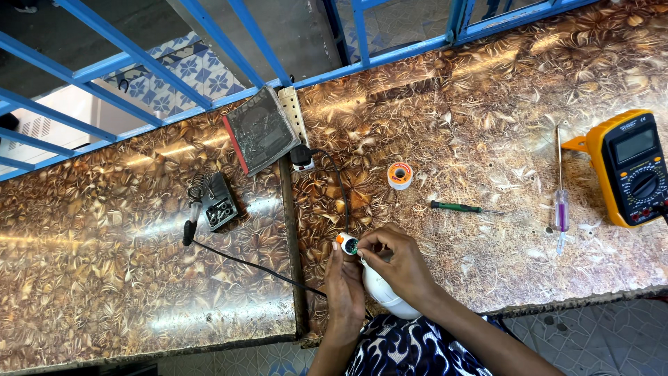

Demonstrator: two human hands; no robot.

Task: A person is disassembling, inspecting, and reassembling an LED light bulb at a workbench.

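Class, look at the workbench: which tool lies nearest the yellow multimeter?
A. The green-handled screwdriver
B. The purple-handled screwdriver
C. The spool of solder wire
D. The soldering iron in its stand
B: the purple-handled screwdriver lies just beside the yellow multimeter, while the green-handled screwdriver, solder spool and soldering iron lie farther off.

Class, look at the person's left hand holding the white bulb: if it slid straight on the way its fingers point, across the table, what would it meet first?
Probably the black cable running up to the plug, since the left hand points up the picture; depth is unclear.
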